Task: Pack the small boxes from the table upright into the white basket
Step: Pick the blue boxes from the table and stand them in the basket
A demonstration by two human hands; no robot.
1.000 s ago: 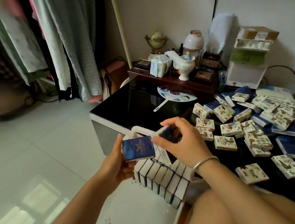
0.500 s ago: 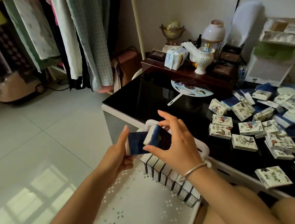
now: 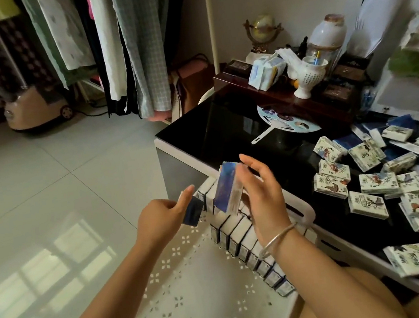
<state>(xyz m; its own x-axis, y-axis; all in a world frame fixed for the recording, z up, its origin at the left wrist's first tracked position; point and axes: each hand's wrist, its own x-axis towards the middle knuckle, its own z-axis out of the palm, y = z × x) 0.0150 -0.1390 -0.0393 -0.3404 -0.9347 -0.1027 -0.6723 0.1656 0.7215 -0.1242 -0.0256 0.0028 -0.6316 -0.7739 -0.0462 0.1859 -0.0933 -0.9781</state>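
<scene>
Your hands have come apart: your right hand (image 3: 262,200) now pinches a blue box (image 3: 225,191), blurred, above the upright row (image 3: 237,233) in the white basket (image 3: 306,212). Your left hand (image 3: 157,220) grips a second box (image 3: 193,213), partly hidden by the thumb.

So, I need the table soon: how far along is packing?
Done: one row of boxes stands upright in the basket. In hand: the left hand and right hand each hold a blue box above it. To do: many loose boxes on the table.
</scene>
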